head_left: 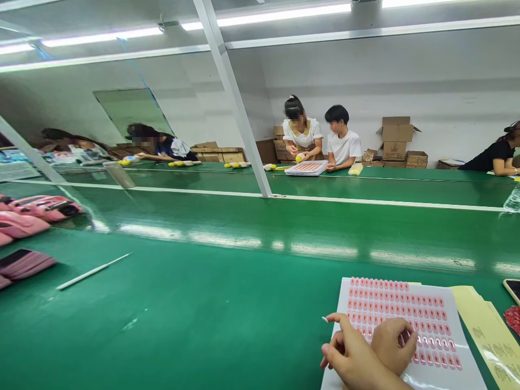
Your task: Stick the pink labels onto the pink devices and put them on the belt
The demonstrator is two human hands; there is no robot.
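My two hands cross over a white sheet [441, 379] at the lower right, which bears several rows of small pink oval pieces [400, 311] that look like false nails with a reddish mark. My right hand [351, 352] lies in front, reaching left over the sheet's edge. Its index finger is stretched and apart from the thumb, with a small white tip at the fingertip, perhaps a nail. Behind it, my left hand [392, 344] rests over the lower rows with its fingers curled towards the thumb. Whatever it may hold is hidden.
Yellow printed sheets [487, 330], a phone [512, 290] and a red textured item [512, 318] lie at right. A white pen-like stick [93, 272] and pink items [26, 262] lie left on the green table [195, 314]. Several people sit across; a metal post [235, 103] stands between.
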